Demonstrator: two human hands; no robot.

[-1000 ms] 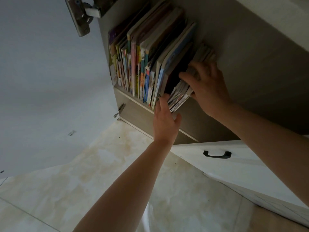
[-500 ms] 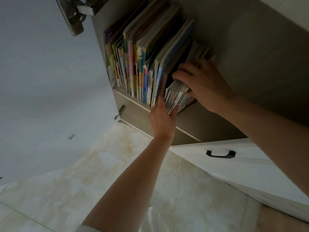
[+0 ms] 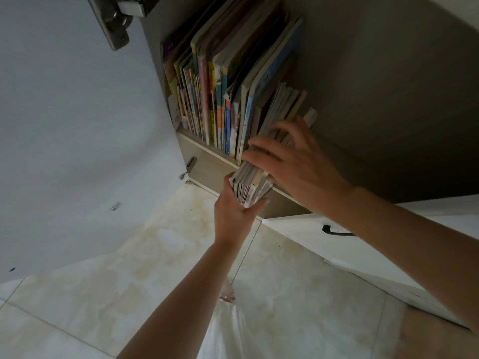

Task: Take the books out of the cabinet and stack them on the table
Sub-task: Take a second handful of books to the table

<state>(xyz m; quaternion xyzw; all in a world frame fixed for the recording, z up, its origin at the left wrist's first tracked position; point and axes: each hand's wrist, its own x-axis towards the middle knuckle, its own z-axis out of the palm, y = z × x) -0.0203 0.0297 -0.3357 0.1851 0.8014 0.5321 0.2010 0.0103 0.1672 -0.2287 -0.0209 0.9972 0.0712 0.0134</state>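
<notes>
Bundle of thin, soft-covered books (image 3: 255, 186) tilted out over the front edge of the grey-brown laminate cabinet shelf (image 3: 207, 151), right of a row of upright glossy, colourful picture books (image 3: 223, 99). Left hand (image 3: 237, 211), grip curled round the bundle's lower end. Right hand (image 3: 290, 159), grip clasping its upper side. Below: pale marbled floor tiles (image 3: 155, 255), white drawer front (image 3: 311, 234) with black handle (image 3: 334, 231).
</notes>
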